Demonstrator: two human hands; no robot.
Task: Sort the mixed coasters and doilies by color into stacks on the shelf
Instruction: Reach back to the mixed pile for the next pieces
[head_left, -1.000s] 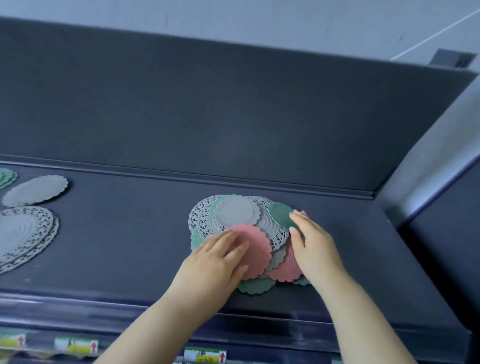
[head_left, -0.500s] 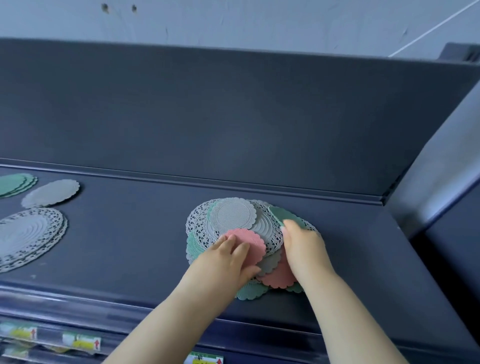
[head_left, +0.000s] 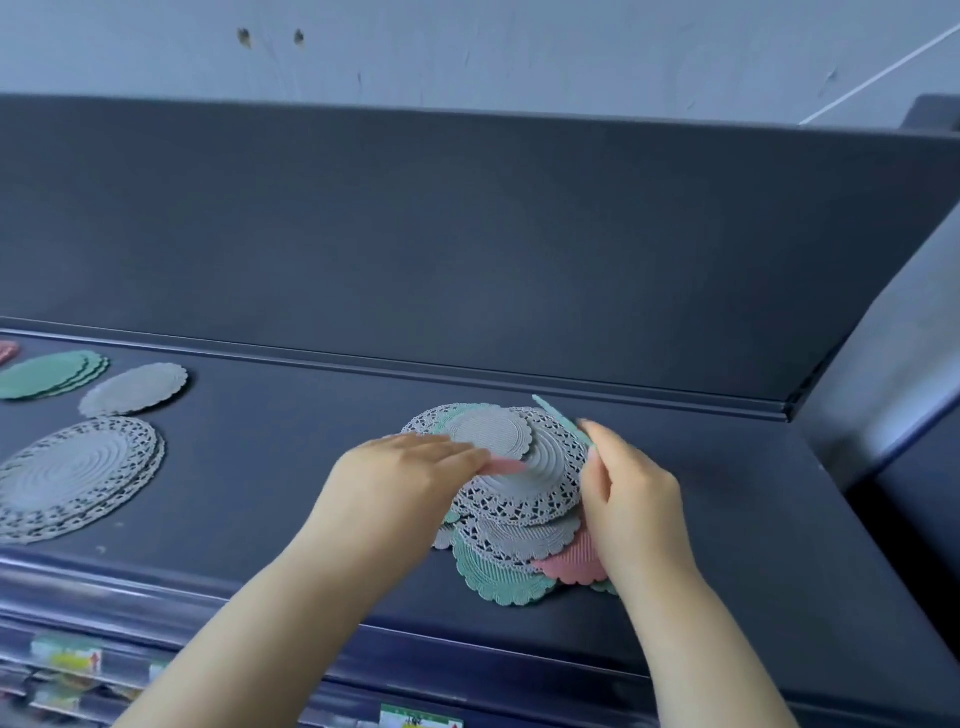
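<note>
Left hand (head_left: 410, 478) and right hand (head_left: 631, 493), both bare, left forearm (head_left: 270, 623) and right forearm (head_left: 696, 639) uncovered as far as the view reaches, smooth rounded wrists, slim fingers (head_left: 457, 454), fingertips blurred

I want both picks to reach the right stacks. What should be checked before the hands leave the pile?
1. Right hand pinches green coaster, tilted up off the mixed pile: ok.
2. Left hand holds pink coaster firmly: cannot tell, thumb hidden.
3. Green stack visible at far left: ok.
4. Pink stack visible: not ok, only a sliver at the frame edge.
5. Nothing stuck under green coaster: cannot tell.
</note>
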